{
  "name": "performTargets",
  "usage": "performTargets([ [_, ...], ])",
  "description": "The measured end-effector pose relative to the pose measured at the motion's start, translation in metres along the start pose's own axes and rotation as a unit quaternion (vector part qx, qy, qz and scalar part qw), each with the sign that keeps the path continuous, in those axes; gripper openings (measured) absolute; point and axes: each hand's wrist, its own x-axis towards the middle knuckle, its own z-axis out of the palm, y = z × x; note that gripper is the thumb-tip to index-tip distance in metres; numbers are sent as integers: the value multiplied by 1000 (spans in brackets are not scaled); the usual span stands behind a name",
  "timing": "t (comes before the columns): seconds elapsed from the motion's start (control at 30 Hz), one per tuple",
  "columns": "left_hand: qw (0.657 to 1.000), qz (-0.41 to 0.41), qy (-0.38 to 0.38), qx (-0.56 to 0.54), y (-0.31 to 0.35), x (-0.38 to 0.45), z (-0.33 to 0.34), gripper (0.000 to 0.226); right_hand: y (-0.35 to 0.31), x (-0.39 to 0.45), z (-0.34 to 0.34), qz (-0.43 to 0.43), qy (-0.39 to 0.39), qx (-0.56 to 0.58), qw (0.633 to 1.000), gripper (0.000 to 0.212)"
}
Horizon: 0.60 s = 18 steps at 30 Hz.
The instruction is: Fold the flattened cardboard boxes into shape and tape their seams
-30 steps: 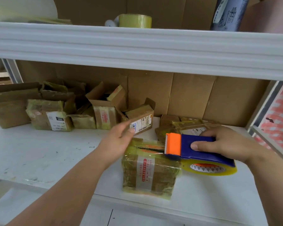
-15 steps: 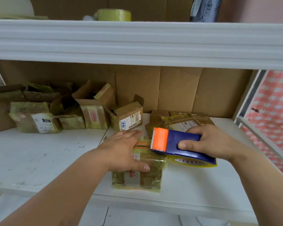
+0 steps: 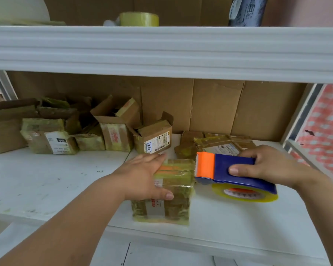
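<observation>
The taped cardboard box (image 3: 166, 191) stands at the shelf's (image 3: 46, 181) near edge, steadied by the left hand (image 3: 142, 177) laid flat over its top, seemingly so the right hand (image 3: 271, 164), gripping the tape dispenser (image 3: 233, 174) just right of it, can seal the seam

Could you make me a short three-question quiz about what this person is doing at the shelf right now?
1. True or false: the right hand grips the tape dispenser.
2. What does the left hand rest on? A) the taped box B) the spare tape roll C) the open labelled box
3. Fill in: the dispenser's toothed end is coloured ____.

Key: 1 true; 2 A; 3 orange.
</observation>
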Motion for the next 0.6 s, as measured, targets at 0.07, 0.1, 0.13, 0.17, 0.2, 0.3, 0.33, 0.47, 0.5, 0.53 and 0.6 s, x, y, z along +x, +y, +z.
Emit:
performTargets([
  [0.07,1000,-9,1,-8,-2,-1,1,120,9,-5,-8,18,5,-6,1000,68],
  [0.1,1000,-7,2,-4,-2,-1,2,119,13,-6,-11,28,1,-10,1000,64],
  [0.13,1000,-1,3,4,0,0,2,117,16,-7,-11,37,-3,-13,999,57],
  [0.17,1000,5,4,10,3,0,1,115,19,-7,-11,42,-8,-17,999,51],
  [0.2,1000,10,3,11,5,1,1,112,21,-7,-9,45,-14,-21,999,49],
  [0.3,1000,18,-4,1,8,0,-2,103,23,-4,-3,42,-28,-35,998,42],
  [0.33,1000,17,-7,-1,8,0,-2,100,23,-3,-2,40,-30,-40,998,41],
  [0.47,1000,6,-11,-6,5,0,0,95,26,1,-3,28,-36,-54,997,47],
  [0.5,1000,1,-9,-9,4,0,1,98,27,1,-4,24,-37,-54,998,46],
  [0.53,1000,-2,-5,-11,4,0,1,100,27,0,-5,19,-37,-54,998,44],
  [0.6,1000,-3,2,-11,4,0,1,102,27,-3,-7,9,-39,-50,998,40],
])
